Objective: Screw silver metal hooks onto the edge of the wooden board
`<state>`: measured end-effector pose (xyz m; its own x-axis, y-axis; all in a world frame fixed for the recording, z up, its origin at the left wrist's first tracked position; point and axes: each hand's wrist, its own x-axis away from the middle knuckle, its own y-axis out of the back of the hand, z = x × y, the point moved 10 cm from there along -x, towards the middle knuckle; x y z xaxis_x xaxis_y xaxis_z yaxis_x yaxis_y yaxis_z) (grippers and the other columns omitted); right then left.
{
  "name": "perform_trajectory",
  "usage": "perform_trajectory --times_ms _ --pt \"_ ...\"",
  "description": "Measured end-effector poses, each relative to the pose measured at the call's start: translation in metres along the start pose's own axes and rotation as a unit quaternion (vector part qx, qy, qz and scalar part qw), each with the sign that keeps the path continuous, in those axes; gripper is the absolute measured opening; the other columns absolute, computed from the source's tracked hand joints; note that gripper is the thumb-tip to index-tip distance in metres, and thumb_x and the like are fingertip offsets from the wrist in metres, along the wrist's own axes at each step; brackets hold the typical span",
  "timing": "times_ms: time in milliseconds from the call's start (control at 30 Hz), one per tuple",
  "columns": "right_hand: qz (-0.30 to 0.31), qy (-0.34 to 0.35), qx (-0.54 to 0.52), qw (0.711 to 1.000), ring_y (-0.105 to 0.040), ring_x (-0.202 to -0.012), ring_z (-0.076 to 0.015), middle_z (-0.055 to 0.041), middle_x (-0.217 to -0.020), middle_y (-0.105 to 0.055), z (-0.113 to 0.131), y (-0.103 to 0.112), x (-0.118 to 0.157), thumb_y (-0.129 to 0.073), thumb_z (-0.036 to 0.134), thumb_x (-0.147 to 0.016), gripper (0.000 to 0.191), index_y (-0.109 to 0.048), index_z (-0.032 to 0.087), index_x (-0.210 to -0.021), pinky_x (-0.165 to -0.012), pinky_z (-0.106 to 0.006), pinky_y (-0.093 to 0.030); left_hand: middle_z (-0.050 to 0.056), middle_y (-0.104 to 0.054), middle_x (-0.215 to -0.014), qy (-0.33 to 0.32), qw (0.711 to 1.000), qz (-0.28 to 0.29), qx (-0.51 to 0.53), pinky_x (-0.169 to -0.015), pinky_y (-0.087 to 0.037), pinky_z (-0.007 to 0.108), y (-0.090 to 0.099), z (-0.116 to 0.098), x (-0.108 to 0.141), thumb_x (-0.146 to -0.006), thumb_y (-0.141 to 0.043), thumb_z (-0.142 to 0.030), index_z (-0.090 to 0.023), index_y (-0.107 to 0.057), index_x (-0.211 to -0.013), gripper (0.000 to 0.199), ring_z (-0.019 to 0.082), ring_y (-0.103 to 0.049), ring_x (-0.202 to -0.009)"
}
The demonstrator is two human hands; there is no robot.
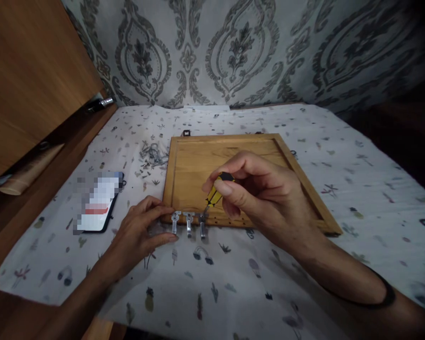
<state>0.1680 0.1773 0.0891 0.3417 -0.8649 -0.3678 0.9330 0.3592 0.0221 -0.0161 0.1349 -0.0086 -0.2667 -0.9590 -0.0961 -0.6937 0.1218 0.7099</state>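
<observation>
My right hand pinches a small screwdriver with a yellow and black handle. Its shaft points down at the rightmost of three T-shaped metal hooks, on the near edge of a wooden framed panel. Where exactly the tip sits is too small to tell. My left hand lies at the panel's near left corner, fingers on the edge and thumb below, apart from each other. Between them is the leftmost metal hook; the middle metal hook stands beside it. Small dark holes run along the edge further right.
Left of the panel lies a pile of metal hooks and screws. A phone with a blurred screen rests on the patterned white cloth. Wooden furniture borders the left side, and a patterned curtain or wall covering rises behind.
</observation>
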Motion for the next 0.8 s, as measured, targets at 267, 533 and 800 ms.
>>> perform_trajectory --times_ms 267,533,800 --pt "0.005 0.003 -0.002 1.0 -0.047 -0.046 -0.0059 0.0063 -0.063 -0.048 0.0 -0.001 0.001 -0.07 0.035 -0.089 0.025 -0.053 0.021 -0.078 -0.041 -0.021 -0.039 0.008 -0.053 -0.126 -0.069 0.993 -0.044 -0.091 -0.099 -0.047 0.047 0.003 -0.027 0.005 -0.083 -0.073 -0.051 -0.032 -0.054 -0.132 0.056 0.029 -0.052 -0.119" --pt "0.003 -0.011 -0.024 1.0 -0.046 -0.045 -0.0051 0.005 -0.067 -0.054 -0.001 -0.002 0.001 -0.073 0.038 -0.087 0.027 -0.054 0.021 -0.078 -0.039 -0.02 -0.038 0.012 -0.063 -0.114 -0.183 0.944 -0.13 -0.244 -0.089 -0.047 0.047 -0.008 -0.078 0.015 -0.093 -0.064 -0.036 -0.019 -0.057 -0.123 0.036 0.029 -0.054 -0.105" --pt "0.003 -0.03 -0.058 0.998 -0.046 -0.045 -0.0056 0.0052 -0.066 -0.052 -0.006 -0.004 0.001 -0.077 0.034 -0.083 0.025 -0.056 0.021 -0.078 -0.039 -0.02 -0.038 0.011 -0.074 -0.107 -0.321 0.876 -0.126 -0.337 -0.097 -0.037 0.046 -0.037 -0.12 0.037 -0.098 -0.039 -0.007 -0.01 -0.064 -0.117 0.032 0.026 -0.056 -0.106"
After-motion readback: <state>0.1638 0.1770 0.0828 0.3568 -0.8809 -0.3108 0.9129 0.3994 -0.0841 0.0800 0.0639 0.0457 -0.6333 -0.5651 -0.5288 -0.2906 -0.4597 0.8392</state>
